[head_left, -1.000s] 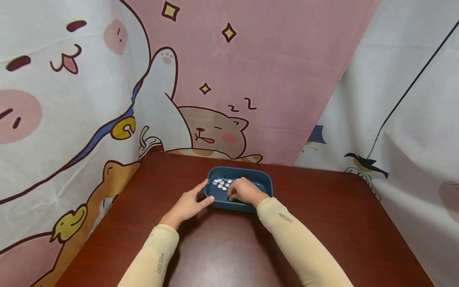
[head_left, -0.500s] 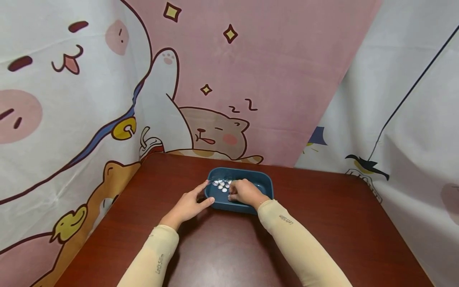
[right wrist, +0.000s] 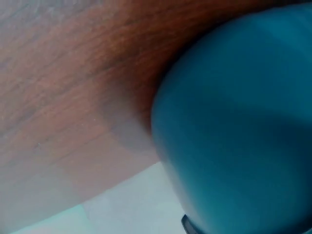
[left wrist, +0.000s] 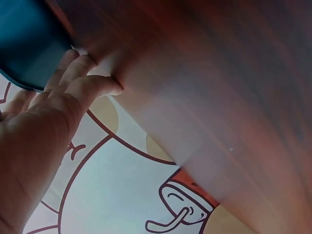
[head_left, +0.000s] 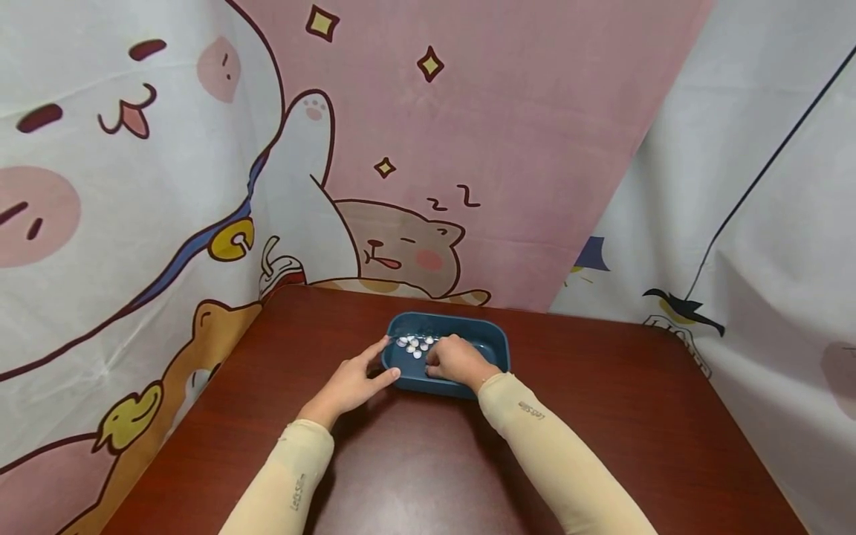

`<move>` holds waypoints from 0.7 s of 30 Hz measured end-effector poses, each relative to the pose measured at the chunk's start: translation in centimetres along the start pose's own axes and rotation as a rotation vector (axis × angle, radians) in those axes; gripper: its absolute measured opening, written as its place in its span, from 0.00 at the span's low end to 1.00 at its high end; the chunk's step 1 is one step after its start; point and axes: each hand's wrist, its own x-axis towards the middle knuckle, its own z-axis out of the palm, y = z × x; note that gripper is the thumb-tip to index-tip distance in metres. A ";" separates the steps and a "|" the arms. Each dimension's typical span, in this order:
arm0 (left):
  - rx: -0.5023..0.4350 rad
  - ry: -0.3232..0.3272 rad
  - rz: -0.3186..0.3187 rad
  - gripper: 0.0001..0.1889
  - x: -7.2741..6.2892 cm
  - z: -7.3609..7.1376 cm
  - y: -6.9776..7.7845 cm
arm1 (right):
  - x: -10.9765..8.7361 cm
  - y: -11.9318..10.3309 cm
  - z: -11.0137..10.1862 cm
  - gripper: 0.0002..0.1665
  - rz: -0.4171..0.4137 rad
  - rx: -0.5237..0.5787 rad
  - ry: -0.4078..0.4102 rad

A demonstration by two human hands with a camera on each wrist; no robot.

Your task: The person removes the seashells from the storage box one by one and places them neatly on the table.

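A dark blue plastic tub (head_left: 493,355) with rounded corners sits toward the back of the table. Several small white pieces, perhaps shells or buttons, lie on its floor (head_left: 411,345). My left hand (head_left: 351,380) rests at the tub's left end, fingers extended, thumb at the near rim. In the left wrist view these fingers (left wrist: 73,73) lie beside the tub wall (left wrist: 34,39). Over the near wall, my right hand (head_left: 457,360) reaches inside with bent fingers, right of the pieces. What its fingertips hold, if anything, is hidden. The right wrist view shows only the tub's outside (right wrist: 229,117).
The tub stands on a reddish-brown wooden table (head_left: 602,416). Behind it hangs a pink and white cloth (head_left: 521,163) printed with cartoon animals, and more cloth runs along both sides.
My right hand shifts very slightly inside the tub, fingers still bent. The left hand stays at the tub's left end. The head view tilts a little.
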 end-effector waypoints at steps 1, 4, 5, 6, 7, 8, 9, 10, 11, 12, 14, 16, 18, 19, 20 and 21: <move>0.004 0.001 0.000 0.43 0.0 0.1 0.0 | -0.1 0.0 -0.1 0.11 0.012 0.009 0.006; 0.005 0.002 0.003 0.43 0.1 0.3 0.0 | -0.6 0.7 -0.8 0.12 0.024 0.047 0.070; 0.006 0.003 0.009 0.43 0.1 0.3 0.0 | -0.8 1.2 -1.3 0.12 0.019 0.064 0.107; 0.007 0.006 0.016 0.43 0.1 0.3 0.0 | -1.1 1.8 -1.9 0.12 0.021 0.082 0.146; 0.006 0.007 0.019 0.43 0.1 0.4 0.0 | -1.5 2.5 -2.6 0.13 0.018 0.097 0.190; 0.005 0.007 0.020 0.44 0.2 0.4 0.0 | -2.1 3.4 -3.4 0.14 0.025 0.110 0.231; 0.006 0.007 0.022 0.44 0.2 0.4 0.1 | -2.7 4.3 -4.3 0.14 0.043 0.125 0.271; 0.008 0.008 0.024 0.44 0.2 0.4 0.0 | -3.4 5.5 -5.1 0.14 0.063 0.133 0.310; 0.010 0.009 0.023 0.44 0.3 0.4 0.0 | -4.1 6.7 -5.8 0.14 0.090 0.134 0.344; 0.009 0.008 0.018 0.44 0.3 0.4 0.0 | -4.9 8.0 -6.3 0.14 0.126 0.130 0.371; 0.005 0.007 0.008 0.44 0.3 0.4 -0.1 | -6.3 10.5 -6.8 0.14 0.201 0.124 0.389; 0.003 0.007 0.003 0.44 0.2 0.2 -0.1 | -7.5 12.8 -6.6 0.14 0.239 0.093 0.366; 0.002 0.003 0.000 0.44 0.2 0.1 0.0 | -8.3 14.3 -6.0 0.14 0.254 0.074 0.308; 0.002 0.001 -0.001 0.44 0.2 0.0 0.1 | -8.6 14.8 -5.6 0.14 0.252 0.069 0.280; 0.003 0.000 -0.001 0.44 0.2 0.0 0.2 | -8.7 15.1 -5.2 0.13 0.244 0.060 0.256; 0.003 -0.002 0.000 0.44 0.2 0.0 0.2 | -8.8 15.3 -4.7 0.13 0.233 0.052 0.241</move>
